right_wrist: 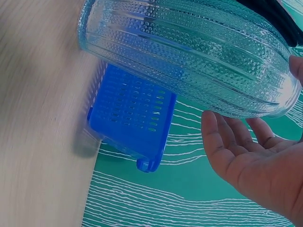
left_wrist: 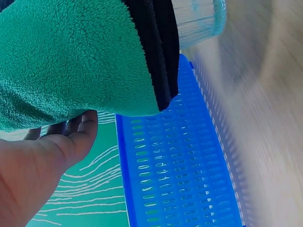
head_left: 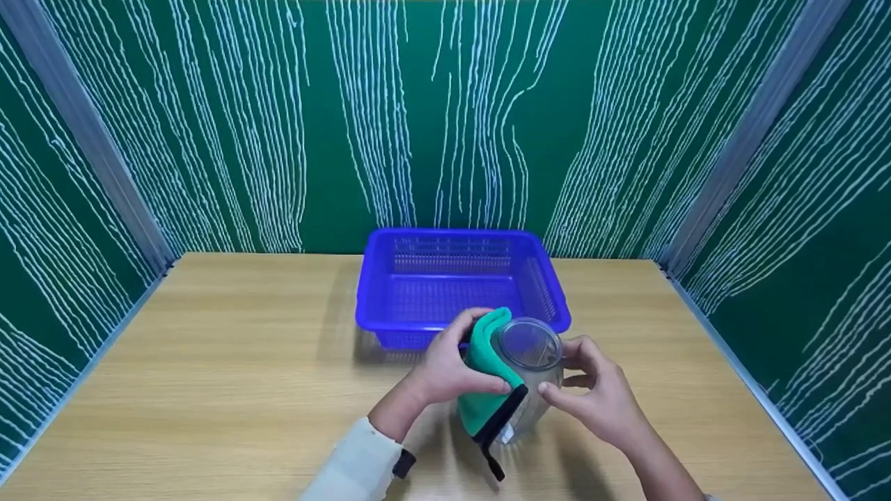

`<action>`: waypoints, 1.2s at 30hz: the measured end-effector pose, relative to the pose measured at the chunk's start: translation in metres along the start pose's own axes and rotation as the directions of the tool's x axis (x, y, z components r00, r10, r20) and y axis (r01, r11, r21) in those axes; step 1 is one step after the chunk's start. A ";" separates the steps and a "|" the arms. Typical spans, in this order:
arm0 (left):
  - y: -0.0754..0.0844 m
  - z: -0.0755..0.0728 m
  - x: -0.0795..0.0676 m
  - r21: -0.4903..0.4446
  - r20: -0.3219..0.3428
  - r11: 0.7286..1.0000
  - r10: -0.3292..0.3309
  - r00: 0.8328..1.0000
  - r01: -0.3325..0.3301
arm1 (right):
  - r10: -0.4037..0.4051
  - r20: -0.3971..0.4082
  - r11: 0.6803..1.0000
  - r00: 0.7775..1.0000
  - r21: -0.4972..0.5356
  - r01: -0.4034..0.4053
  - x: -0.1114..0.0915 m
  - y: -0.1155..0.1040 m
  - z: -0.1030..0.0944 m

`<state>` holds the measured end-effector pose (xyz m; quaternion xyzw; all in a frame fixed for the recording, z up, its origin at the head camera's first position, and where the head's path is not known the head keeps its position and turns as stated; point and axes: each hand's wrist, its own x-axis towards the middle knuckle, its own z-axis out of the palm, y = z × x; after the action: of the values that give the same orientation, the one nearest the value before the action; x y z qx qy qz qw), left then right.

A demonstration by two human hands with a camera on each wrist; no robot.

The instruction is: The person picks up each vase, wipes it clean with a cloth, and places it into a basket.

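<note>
A clear ribbed glass jar (head_left: 534, 403) with a dimpled surface stands mouth up in front of the basket, slightly tilted in the head view. My right hand (head_left: 602, 396) grips its right side near the mouth, thumb in front and fingers behind, also visible in the right wrist view (right_wrist: 265, 165). On the other side, my left hand (head_left: 445, 365) holds a folded green towel (head_left: 484, 355) with a black edge against the jar (left_wrist: 196, 19). In the left wrist view the fuzzy towel (left_wrist: 75, 61) covers part of that hand. Whether the jar's base touches the table cannot be told.
A blue plastic basket (head_left: 452, 327) with slotted walls sits behind the hands, close to the back wall. The wooden table (head_left: 230, 362) is bordered by green panels (head_left: 445, 139) with white wavy lines and metal corner posts (head_left: 752, 132). A black strap hangs from the towel.
</note>
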<state>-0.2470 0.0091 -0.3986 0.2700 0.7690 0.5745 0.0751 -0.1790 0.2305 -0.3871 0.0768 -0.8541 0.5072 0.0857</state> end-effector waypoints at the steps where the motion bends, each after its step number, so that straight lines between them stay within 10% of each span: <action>1: 0.000 0.000 0.000 -0.002 0.004 1.000 -0.001 1.000 0.001 | -0.009 -0.001 1.000 1.000 -0.008 0.009 0.000 0.000 0.000; 17: 0.025 -0.005 -0.016 0.029 0.049 0.999 -0.024 0.999 0.022 | -0.014 -0.007 0.998 1.000 -0.053 0.014 -0.008 -0.032 0.001; 36: -0.019 0.001 -0.007 0.096 0.031 0.995 0.023 0.999 -0.026 | -0.025 -0.015 0.999 1.000 -0.030 0.025 0.000 0.004 0.003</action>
<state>-0.2475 0.0027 -0.4179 0.2910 0.7914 0.5335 0.0663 -0.1799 0.2293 -0.3918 0.0824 -0.8599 0.4938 0.0997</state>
